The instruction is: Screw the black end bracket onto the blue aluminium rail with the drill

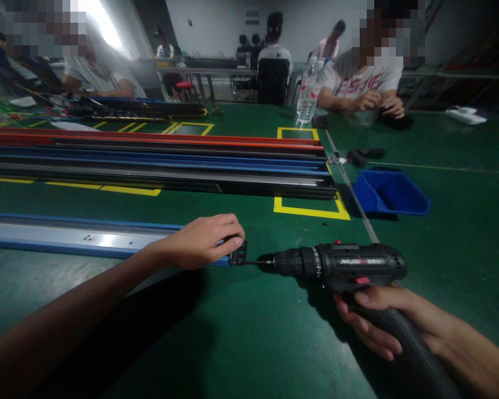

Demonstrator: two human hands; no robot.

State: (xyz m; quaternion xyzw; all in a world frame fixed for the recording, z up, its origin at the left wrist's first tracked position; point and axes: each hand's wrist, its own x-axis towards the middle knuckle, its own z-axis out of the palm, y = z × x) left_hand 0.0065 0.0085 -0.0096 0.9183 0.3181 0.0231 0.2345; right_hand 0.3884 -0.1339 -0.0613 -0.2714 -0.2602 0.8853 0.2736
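My right hand (382,316) grips a black cordless drill (353,266) lying level, its long bit (253,262) pointing left. The bit's tip meets a small black end bracket (238,254) with slots in it. That bracket sits at the right end of a long blue and silver metal rail (108,238) on the table. My left hand (208,238) is wrapped over the rail's end, its fingertips at the bracket. Whether a screw sits at the bit's tip is too small to tell.
Beyond lie several long red, blue and black rails (191,163) side by side. A blue plastic bin (393,194) stands right of them on the green table (249,343). Water bottles (307,94) stand farther back. A person (361,83) works across the table, others behind.
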